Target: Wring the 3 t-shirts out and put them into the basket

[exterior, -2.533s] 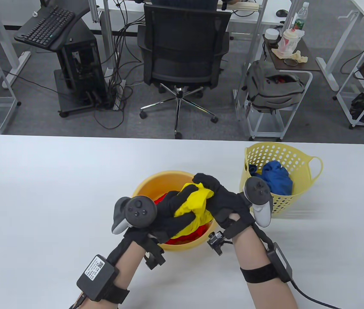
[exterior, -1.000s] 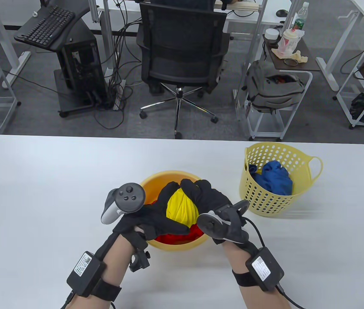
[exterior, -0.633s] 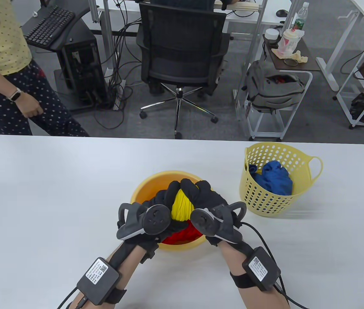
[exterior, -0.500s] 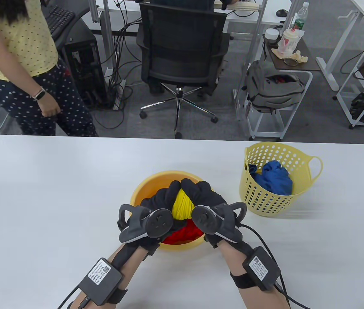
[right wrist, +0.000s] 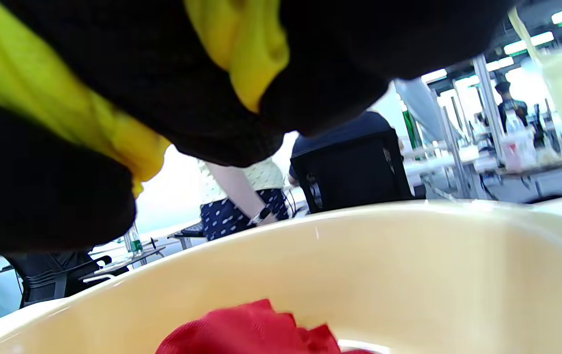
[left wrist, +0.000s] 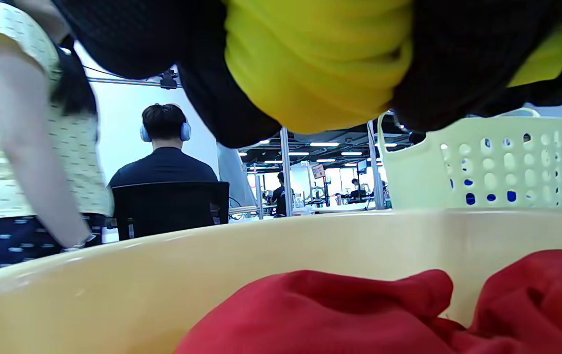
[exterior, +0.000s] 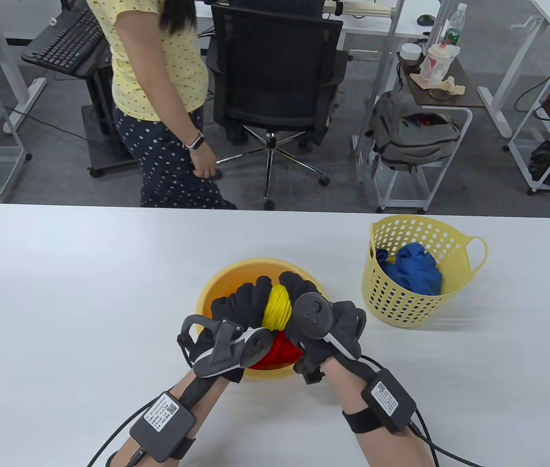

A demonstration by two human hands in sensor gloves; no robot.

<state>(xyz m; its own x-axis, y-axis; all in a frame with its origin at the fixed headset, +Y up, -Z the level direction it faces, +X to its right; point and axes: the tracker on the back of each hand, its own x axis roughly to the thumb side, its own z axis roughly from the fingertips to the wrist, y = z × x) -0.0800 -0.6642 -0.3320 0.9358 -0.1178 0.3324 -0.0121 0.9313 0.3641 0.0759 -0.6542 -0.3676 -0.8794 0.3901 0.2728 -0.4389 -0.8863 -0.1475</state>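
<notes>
Left hand (exterior: 236, 311) and right hand (exterior: 311, 311), fingers curled tight around a yellow t-shirt (exterior: 277, 306) twisted into a ridged rope between them. Directly beneath the fingers, a smooth round orange basin (exterior: 216, 292) holds a crumpled red t-shirt (exterior: 280, 350). Right of the fingers on the matte white desk (exterior: 85, 292), a perforated yellow plastic basket (exterior: 401, 296) contains a blue t-shirt (exterior: 418, 272); beyond lie grey carpet and an office chair (exterior: 275, 73).

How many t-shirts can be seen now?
3: the yellow t-shirt held by both hands above the basin, the red t-shirt in it, the blue t-shirt inside the basket.
</notes>
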